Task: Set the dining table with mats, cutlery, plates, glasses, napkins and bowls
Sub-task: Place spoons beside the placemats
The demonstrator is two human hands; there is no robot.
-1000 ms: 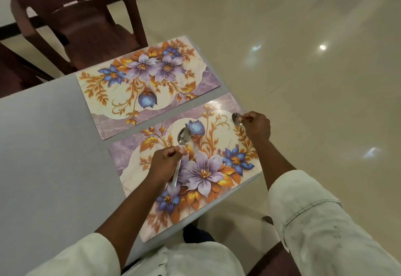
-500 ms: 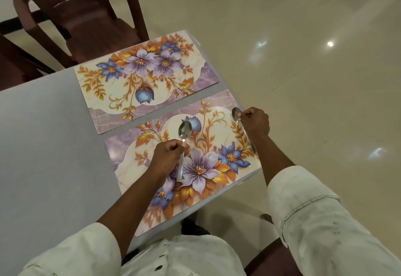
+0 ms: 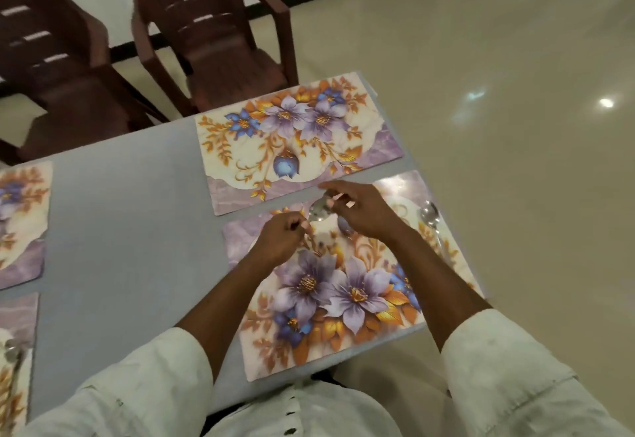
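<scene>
Two floral mats lie at the table's right end, a near mat (image 3: 343, 292) and a far mat (image 3: 299, 141). My left hand (image 3: 280, 241) pinches the handle of a steel spoon (image 3: 318, 212) over the near mat's far edge, with the bowl pointing away from me. My right hand (image 3: 364, 211) has come across to it, and its loosely spread fingertips touch the spoon's bowl. A second spoon (image 3: 431, 222) lies flat along the near mat's right edge, and no hand touches it.
On the grey table (image 3: 137, 230), two more floral mats (image 3: 20, 223) lie at the left edge; the nearer one carries a spoon (image 3: 13, 356). Two brown plastic chairs (image 3: 220, 41) stand beyond the far side. The tiled floor drops away right of the table edge.
My right hand has let go of its spoon, which now lies on the near mat's right edge, and moved left to the spoon in my left hand. The view has shifted left.
</scene>
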